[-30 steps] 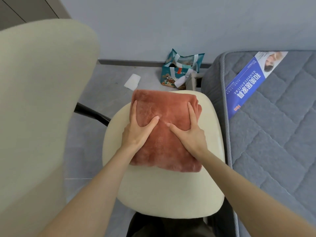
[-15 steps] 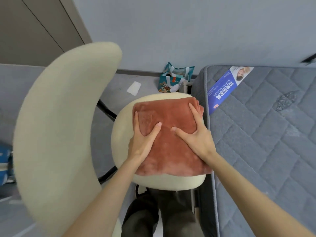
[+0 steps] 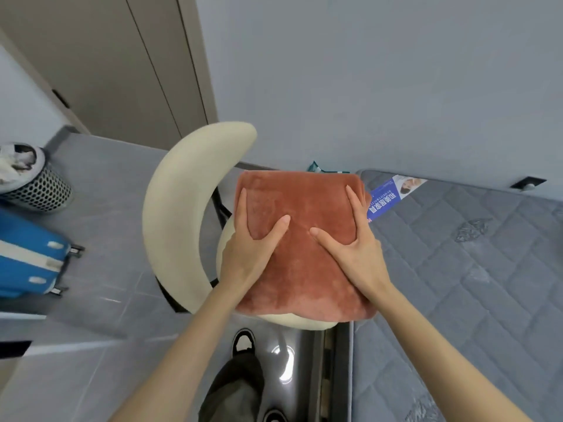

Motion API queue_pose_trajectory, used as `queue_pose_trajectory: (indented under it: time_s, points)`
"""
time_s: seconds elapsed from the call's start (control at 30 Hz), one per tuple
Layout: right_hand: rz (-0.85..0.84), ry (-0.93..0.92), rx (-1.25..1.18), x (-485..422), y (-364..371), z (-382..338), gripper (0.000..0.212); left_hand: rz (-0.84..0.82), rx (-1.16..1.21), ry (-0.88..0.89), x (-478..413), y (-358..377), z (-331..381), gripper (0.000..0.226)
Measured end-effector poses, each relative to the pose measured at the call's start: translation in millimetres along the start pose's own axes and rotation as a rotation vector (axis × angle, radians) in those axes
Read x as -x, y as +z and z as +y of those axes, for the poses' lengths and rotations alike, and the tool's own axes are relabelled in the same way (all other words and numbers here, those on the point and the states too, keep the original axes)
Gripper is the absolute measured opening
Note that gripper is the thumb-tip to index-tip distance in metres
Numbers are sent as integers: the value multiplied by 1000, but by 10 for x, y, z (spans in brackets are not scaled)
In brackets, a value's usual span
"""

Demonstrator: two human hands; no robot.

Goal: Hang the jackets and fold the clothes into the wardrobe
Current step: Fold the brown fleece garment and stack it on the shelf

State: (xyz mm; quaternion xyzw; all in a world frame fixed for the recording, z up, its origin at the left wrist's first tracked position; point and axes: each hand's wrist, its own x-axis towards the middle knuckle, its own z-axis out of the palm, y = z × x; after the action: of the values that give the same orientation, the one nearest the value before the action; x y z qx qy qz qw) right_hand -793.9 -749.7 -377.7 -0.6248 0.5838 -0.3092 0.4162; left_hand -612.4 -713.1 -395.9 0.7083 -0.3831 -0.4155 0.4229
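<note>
A folded rust-red fleece garment [image 3: 300, 272] is held flat between my two hands, raised above the cream chair seat [image 3: 300, 321]. My left hand [image 3: 251, 242] grips its left edge, thumb on top and fingers underneath. Along the right edge, my right hand [image 3: 355, 245] holds it the same way. The wardrobe's brown doors [image 3: 122, 65] stand shut at the upper left.
The cream chair backrest [image 3: 182, 208] curves at the left of the garment. A grey mattress [image 3: 472, 269] with a blue leaflet [image 3: 387, 197] lies at right. A mesh bin [image 3: 30, 178] and a blue suitcase [image 3: 27, 260] stand on the floor at left. My shoes [image 3: 243, 342] show below.
Both hands have lifted the folded garment off the chair seat. The view has risen and pulled back, bringing the wardrobe doors, the bin and the suitcase into sight.
</note>
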Motion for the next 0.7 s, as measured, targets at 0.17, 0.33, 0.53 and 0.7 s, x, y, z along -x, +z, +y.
queue_pose_trajectory:
  time_s: [0.17, 0.33, 0.53, 0.7]
  points:
    - [-127, -103, 13, 469, -131, -364, 85, 77, -48, 26, 791, -362, 186, 75]
    - [-284, -182, 28, 922, 36, -850, 83, 240, -68, -15, 1578, -912, 217, 70]
    - [-532, -323, 52, 1494, 640, -1565, 81, 436, -4, -7, 2440, -1791, 187, 68]
    - [-712, -437, 36, 2185, 1312, -2144, 79, 643, 81, -37, 3276, -2577, 3, 71]
